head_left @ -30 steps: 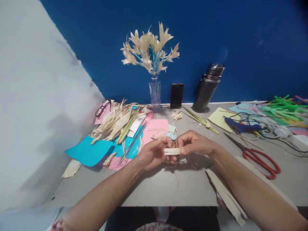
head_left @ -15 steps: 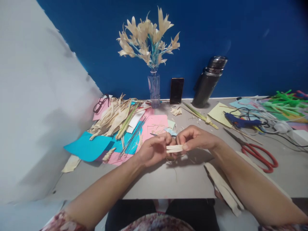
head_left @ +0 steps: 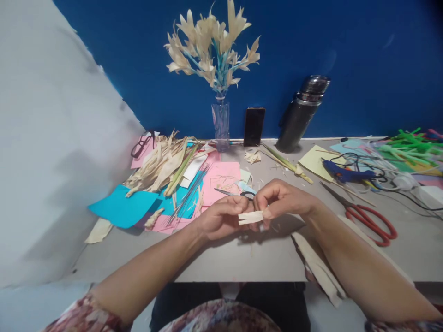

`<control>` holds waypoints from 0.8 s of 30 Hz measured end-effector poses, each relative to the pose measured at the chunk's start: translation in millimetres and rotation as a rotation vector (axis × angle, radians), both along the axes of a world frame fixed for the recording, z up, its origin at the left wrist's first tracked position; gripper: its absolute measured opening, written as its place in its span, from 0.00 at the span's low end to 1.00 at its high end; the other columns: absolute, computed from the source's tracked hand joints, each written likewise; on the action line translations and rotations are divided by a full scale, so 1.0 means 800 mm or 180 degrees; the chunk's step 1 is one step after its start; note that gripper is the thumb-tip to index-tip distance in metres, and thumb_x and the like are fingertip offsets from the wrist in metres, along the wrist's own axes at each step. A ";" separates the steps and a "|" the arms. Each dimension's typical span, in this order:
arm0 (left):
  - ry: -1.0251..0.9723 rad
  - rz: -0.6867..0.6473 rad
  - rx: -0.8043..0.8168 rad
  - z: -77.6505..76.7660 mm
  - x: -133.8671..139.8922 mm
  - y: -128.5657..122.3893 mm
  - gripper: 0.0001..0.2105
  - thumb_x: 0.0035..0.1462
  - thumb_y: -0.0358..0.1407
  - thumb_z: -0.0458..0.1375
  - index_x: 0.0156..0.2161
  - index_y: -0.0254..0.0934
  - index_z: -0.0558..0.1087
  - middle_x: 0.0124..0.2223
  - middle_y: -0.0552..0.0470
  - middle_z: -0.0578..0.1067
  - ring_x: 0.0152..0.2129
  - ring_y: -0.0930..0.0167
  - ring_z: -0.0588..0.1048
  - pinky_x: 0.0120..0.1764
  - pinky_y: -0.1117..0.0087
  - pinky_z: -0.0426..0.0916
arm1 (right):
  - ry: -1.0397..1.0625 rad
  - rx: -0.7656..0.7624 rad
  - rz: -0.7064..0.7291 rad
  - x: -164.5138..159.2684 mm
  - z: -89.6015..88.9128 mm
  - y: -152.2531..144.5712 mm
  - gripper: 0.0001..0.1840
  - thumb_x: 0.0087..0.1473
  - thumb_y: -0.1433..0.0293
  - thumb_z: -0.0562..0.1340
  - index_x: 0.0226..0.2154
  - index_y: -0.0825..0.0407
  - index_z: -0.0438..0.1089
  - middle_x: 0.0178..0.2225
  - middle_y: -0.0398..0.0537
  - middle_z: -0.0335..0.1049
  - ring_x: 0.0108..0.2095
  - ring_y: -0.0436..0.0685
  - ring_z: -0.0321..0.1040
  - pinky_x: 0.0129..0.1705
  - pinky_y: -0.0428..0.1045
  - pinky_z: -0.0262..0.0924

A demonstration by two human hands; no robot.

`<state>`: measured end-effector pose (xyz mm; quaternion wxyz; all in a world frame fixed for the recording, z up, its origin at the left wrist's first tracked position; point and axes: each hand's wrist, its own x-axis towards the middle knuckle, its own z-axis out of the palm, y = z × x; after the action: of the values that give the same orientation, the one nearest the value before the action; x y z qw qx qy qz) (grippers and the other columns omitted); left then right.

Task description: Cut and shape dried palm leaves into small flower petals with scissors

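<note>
A short pale strip of dried corn husk lies level between my hands, slit lengthwise at its left end. My right hand pinches the strip's right end between thumb and fingers. Close against it, my left hand has its fingers curled behind and under the strip, its thumb pressed toward the forefinger. Whatever those fingers grip is hidden. Just beyond my hands, small scissors with a dark handle loop show in part.
Dried husks pile on coloured paper at left. Behind stand a vase of husk flowers, a phone and a flask. Red-handled scissors, a glue gun and cables lie at right; husk pieces overhang the front edge.
The slit end of the strip has tipped slightly downward and its two tails spread apart. Loose thin fibres below my hands show less. The whole view has shifted slightly.
</note>
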<state>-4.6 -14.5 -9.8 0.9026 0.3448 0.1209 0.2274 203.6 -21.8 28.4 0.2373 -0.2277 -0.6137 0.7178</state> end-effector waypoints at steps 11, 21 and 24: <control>0.0147 0.0119 0.0292 -0.002 0.002 -0.004 0.12 0.48 0.35 0.66 0.26 0.33 0.68 0.28 0.47 0.75 0.30 0.66 0.76 0.38 0.66 0.66 | -0.0101 -0.0095 -0.0146 -0.003 -0.008 0.002 0.07 0.51 0.71 0.67 0.25 0.57 0.73 0.26 0.50 0.76 0.32 0.57 0.75 0.35 0.49 0.67; 0.0269 0.0469 0.0457 0.006 0.003 -0.005 0.18 0.44 0.42 0.70 0.35 0.33 0.69 0.32 0.44 0.77 0.30 0.68 0.75 0.33 0.69 0.64 | -0.0050 0.0018 -0.0578 0.000 -0.018 0.009 0.09 0.50 0.68 0.69 0.26 0.58 0.73 0.25 0.49 0.76 0.28 0.54 0.74 0.33 0.48 0.67; 0.0423 0.0785 0.0467 0.005 0.006 -0.006 0.13 0.47 0.36 0.68 0.31 0.32 0.70 0.28 0.48 0.76 0.28 0.70 0.75 0.34 0.70 0.65 | 0.0000 0.0008 -0.0712 -0.004 -0.021 0.008 0.10 0.51 0.67 0.69 0.26 0.57 0.73 0.26 0.50 0.77 0.29 0.55 0.74 0.35 0.49 0.67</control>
<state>0.4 -19.5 -5.4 0.8303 0.4066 0.2048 0.3215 200.1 -15.5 11.7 0.3162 -0.2944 -0.5854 0.6860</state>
